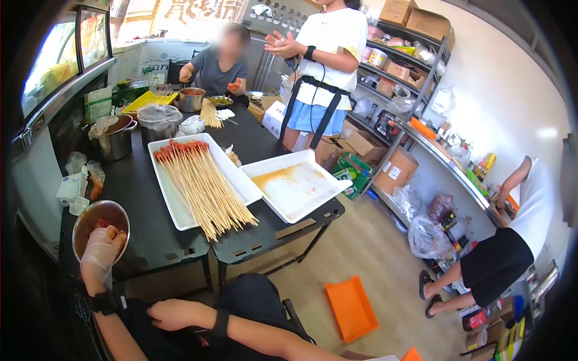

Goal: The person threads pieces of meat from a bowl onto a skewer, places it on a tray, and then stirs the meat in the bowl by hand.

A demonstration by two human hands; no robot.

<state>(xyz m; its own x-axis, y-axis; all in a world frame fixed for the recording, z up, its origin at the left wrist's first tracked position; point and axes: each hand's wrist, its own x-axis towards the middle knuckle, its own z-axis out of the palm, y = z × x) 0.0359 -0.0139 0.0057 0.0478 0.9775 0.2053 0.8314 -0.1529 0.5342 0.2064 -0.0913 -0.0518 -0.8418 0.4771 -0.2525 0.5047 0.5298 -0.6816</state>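
Observation:
My left hand (102,248), in a clear plastic glove, reaches into a steel bowl (123,224) at the near left corner of the black table. Its fingers are curled on red raw meat (108,224) in the bowl; the fingertips are partly hidden. My right hand (176,314) lies on my lap, its fingers loosely curled with nothing visible in them. Ahead, a white tray (158,153) bears many wooden skewers (201,192) with red meat on their far ends. Beside it on the right stands a second white tray (289,204) with brownish liquid.
Steel pots (115,144) and a bagged container (159,117) stand along the table's left side. A seated person (220,72) works at the far end. Another person (328,54) stands nearby, and one (512,240) bends at the shelves. An orange tray (352,308) lies on the floor.

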